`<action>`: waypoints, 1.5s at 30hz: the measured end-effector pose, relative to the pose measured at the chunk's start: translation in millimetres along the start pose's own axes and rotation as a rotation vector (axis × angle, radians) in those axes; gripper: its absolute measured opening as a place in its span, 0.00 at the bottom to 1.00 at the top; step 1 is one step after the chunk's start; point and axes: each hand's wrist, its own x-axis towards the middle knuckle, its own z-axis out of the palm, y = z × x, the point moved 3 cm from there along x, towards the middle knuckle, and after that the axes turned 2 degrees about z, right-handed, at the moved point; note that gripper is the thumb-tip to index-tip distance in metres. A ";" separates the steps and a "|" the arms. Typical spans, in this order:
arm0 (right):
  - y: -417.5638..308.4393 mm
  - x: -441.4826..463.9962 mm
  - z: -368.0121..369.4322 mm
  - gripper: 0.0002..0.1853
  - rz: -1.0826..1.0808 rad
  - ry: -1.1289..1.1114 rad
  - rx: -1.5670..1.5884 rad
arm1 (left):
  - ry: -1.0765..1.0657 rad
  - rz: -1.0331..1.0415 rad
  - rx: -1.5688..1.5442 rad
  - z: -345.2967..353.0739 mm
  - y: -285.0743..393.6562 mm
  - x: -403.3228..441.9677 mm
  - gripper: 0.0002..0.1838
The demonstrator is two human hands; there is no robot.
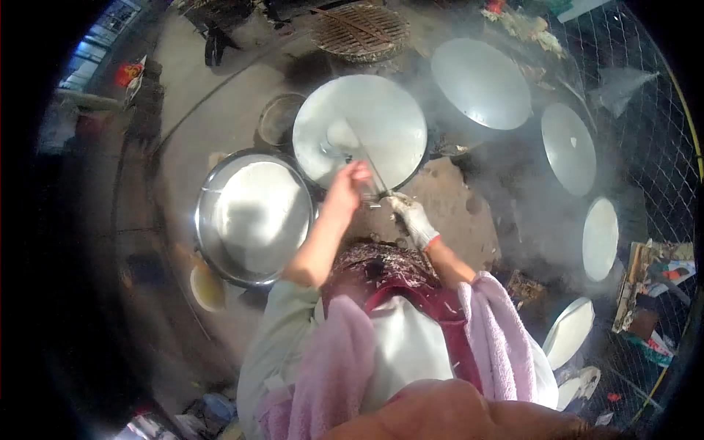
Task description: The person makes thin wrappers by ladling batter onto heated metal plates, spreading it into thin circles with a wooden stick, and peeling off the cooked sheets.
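Note:
My bare left hand [347,188] is over the near edge of a large round pale metal pan [394,117]. Its fingers are smeared by motion, so whether it grips anything is unclear. My right hand [412,217], in a white knitted glove with a red cuff, is closed on a long thin rod-like tool [370,156]. That tool slants up and left across the pan. Near its far end lies a round pale patch [341,136], too blurred to identify. To the left of my left hand stands a wide shiny steel basin [253,220] with pale contents.
More round pale discs [481,83] curve along the right side, with steam around them. A rusty round grate [361,32] lies at the top. A small bowl [207,287] of yellowish liquid is left of the basin. Wire mesh fencing [653,132] runs along the right.

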 end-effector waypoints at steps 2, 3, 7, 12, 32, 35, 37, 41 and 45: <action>-27.2 -9.6 -24.4 0.16 -0.071 0.046 -0.170 | -0.404 0.032 -0.207 24.0 24.2 -76.1 0.10; -30.1 -1.4 -38.0 0.17 -0.162 0.124 -0.105 | -0.665 -0.269 -0.610 6.0 32.8 -90.0 0.14; -33.7 28.7 -92.4 0.22 -0.146 0.181 -0.174 | -0.392 0.302 0.200 18.2 30.0 -167.2 0.16; -12.9 62.4 -103.5 0.24 -0.374 0.105 -0.278 | -0.205 0.366 0.202 3.8 57.5 -213.4 0.13; 135.4 -95.1 20.1 0.23 -0.240 0.177 -0.173 | 0.370 0.084 2.354 -253.0 148.8 -161.8 0.14; 160.6 -111.4 21.8 0.24 -0.242 0.236 -0.187 | 0.337 0.226 2.435 -263.4 170.2 -114.1 0.17; 168.5 -126.0 24.7 0.24 -0.209 0.278 -0.198 | 0.283 0.210 2.485 -267.8 178.3 -99.1 0.18; 193.3 -148.4 26.9 0.25 -0.129 0.283 -0.183 | 0.104 0.061 2.468 -292.5 182.2 -107.0 0.20; 237.3 -159.1 23.1 0.24 -0.046 0.216 -0.135 | 0.195 -0.230 1.636 -367.1 159.7 -128.6 0.21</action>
